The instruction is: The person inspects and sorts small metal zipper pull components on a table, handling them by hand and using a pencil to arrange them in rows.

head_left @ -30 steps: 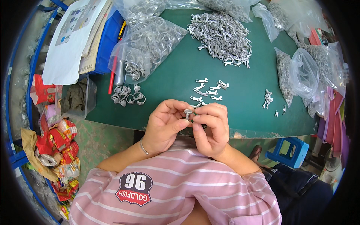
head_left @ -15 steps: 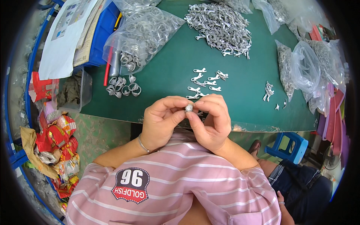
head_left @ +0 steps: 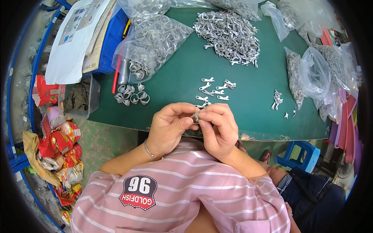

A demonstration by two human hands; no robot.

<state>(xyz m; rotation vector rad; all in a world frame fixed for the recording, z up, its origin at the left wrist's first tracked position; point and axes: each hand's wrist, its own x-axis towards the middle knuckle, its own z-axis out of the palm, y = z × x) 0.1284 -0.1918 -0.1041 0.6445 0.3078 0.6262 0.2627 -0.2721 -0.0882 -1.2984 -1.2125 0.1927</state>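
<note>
Both hands are working close together near the front edge of the green table (head_left: 171,85); the left hand (head_left: 169,124) is pinching a small grey metal piece (head_left: 196,117) between thumb and forefinger, and the right hand (head_left: 218,128) is gripping the same piece from the opposite side, its fingers drawn in narrow. The fingers are partly hiding the piece, so its exact shape is escaping inspection. Principal risk, in this assessment: so little metal is showing between the fingertips that uneven pressure could be flicking it loose, and the nearby edge would be letting it fall to the floor (head_left: 105,141). Secondary risk: loose metal clips (head_left: 218,92) are lying just beyond the hands, where a careless forward reach could be scattering them, while ring-shaped parts (head_left: 143,98) are resting well apart at left
</note>
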